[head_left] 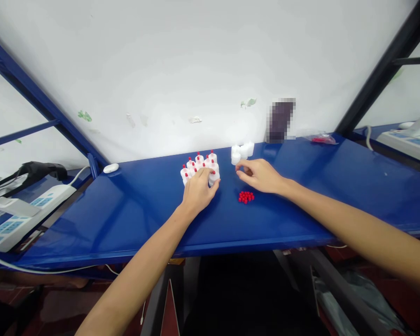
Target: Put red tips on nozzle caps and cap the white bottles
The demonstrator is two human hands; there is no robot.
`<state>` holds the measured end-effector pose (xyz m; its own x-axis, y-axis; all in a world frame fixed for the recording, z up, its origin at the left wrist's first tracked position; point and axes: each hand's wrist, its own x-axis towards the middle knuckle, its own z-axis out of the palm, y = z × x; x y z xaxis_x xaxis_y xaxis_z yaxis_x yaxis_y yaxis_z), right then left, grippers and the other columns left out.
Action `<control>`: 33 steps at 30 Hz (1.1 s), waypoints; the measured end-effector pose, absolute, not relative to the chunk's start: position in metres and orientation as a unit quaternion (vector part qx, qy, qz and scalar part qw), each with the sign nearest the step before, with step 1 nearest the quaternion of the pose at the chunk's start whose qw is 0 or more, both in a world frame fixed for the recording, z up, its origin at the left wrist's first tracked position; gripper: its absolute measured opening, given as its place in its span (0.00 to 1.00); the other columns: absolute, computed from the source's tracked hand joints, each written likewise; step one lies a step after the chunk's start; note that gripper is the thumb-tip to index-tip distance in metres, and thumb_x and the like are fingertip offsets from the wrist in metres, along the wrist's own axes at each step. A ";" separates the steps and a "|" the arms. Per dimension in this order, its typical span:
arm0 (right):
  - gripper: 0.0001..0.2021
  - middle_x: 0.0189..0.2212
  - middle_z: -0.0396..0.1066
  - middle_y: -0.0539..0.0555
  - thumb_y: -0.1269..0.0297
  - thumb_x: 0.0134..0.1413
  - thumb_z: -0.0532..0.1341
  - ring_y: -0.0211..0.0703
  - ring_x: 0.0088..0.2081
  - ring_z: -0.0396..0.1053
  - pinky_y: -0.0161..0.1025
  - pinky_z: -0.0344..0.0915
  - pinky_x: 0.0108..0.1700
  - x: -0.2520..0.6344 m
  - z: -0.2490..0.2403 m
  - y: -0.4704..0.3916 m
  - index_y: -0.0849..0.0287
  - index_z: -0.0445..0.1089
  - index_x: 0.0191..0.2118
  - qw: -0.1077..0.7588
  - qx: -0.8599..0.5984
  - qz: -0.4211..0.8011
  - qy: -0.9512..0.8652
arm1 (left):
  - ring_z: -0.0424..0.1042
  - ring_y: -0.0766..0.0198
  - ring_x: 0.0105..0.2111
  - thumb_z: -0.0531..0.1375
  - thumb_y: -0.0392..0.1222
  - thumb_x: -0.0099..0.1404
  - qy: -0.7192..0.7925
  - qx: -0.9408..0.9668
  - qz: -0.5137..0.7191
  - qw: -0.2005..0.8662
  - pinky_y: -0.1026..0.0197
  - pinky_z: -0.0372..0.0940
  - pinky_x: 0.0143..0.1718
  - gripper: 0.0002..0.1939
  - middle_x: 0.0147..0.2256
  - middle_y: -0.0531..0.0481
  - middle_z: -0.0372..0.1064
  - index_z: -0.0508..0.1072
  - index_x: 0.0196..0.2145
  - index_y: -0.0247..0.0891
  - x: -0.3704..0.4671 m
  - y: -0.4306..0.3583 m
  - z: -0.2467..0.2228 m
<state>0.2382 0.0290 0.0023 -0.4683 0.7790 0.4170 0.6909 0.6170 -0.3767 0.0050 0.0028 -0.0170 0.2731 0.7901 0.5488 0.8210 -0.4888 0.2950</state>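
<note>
Both hands mid-table (126, 224), edges well apart.

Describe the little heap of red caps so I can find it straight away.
Start at the blue table below the white wall. Near its middle, the heap of red caps lies loose just in front of the right hand. Unlike the red-capped white bottles under the left hand, and the uncapped white bottles behind, these are bare red beads, flat on the surface.

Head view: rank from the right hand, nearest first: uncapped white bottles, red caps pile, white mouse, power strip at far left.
1. Uncapped white bottles, at the right hand's fingertips.
2. Red caps pile, just below the hand.
3. White mouse, left, by the wall.
4. Power strip, far left.
</note>
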 end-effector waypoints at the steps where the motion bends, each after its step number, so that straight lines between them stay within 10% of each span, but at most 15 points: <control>1: 0.10 0.20 0.63 0.47 0.61 0.59 0.55 0.37 0.22 0.58 0.38 0.52 0.30 0.238 0.002 0.029 0.59 0.72 0.38 0.282 -0.433 0.080 -0.852 | 0.73 0.54 0.44 0.61 0.43 0.67 -0.505 -0.797 -0.330 0.028 0.56 0.68 0.44 0.10 0.45 0.44 0.72 0.71 0.45 0.38 0.005 0.003 -0.017; 20: 0.09 0.20 0.62 0.46 0.63 0.58 0.56 0.36 0.22 0.58 0.36 0.53 0.31 0.239 -0.002 0.030 0.59 0.72 0.40 0.266 -0.406 0.113 -0.867 | 0.74 0.58 0.35 0.55 0.42 0.70 -0.551 -0.788 -0.267 0.064 0.59 0.64 0.36 0.09 0.35 0.45 0.74 0.73 0.42 0.37 0.009 0.000 -0.013; 27: 0.17 0.36 0.72 0.51 0.59 0.58 0.63 0.36 0.28 0.63 0.35 0.58 0.33 0.220 -0.002 0.028 0.57 0.69 0.52 0.295 -0.313 0.102 -0.897 | 0.75 0.56 0.35 0.55 0.42 0.69 -0.573 -0.780 -0.248 0.046 0.59 0.64 0.35 0.10 0.35 0.44 0.75 0.73 0.44 0.37 0.010 -0.002 -0.010; 33: 0.08 0.36 0.75 0.52 0.62 0.62 0.60 0.36 0.28 0.64 0.35 0.59 0.34 0.202 0.005 0.035 0.58 0.74 0.43 0.306 -0.277 0.089 -0.906 | 0.74 0.57 0.33 0.56 0.42 0.69 -0.562 -0.785 -0.259 0.033 0.60 0.63 0.34 0.11 0.33 0.45 0.75 0.73 0.45 0.36 0.009 -0.002 -0.010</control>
<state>0.2018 0.0354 0.0048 -0.6586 0.5570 0.5060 0.4484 0.8305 -0.3305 0.0093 -0.0021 -0.0101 0.2334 0.8655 0.4432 0.8995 -0.3653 0.2398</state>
